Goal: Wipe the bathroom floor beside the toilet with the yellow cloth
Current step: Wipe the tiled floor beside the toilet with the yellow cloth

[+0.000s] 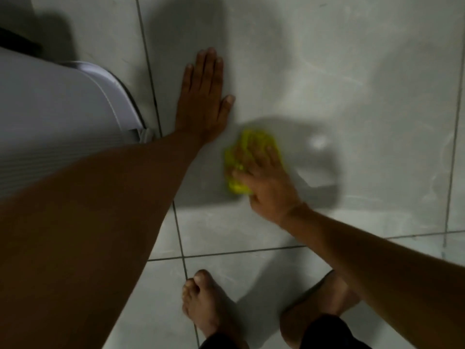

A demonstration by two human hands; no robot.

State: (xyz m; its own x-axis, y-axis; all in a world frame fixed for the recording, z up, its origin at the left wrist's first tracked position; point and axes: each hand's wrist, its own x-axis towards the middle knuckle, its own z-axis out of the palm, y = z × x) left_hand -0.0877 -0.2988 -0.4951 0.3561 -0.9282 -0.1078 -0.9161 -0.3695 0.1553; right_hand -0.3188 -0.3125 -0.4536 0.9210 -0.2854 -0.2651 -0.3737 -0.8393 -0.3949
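Observation:
The yellow cloth (245,149) lies bunched on the grey tiled floor (327,84), pressed down under my right hand (266,180), whose fingers spread over it and look blurred. My left hand (203,96) rests flat and open on the floor just above and left of the cloth, fingers together, pointing away from me. The white toilet (63,117) stands at the left, right beside my left forearm.
My two bare feet (208,306) stand on the tiles at the bottom centre. Dark grout lines cross the floor. A dark shadow falls around the cloth and behind the toilet. Open floor stretches to the right and far side.

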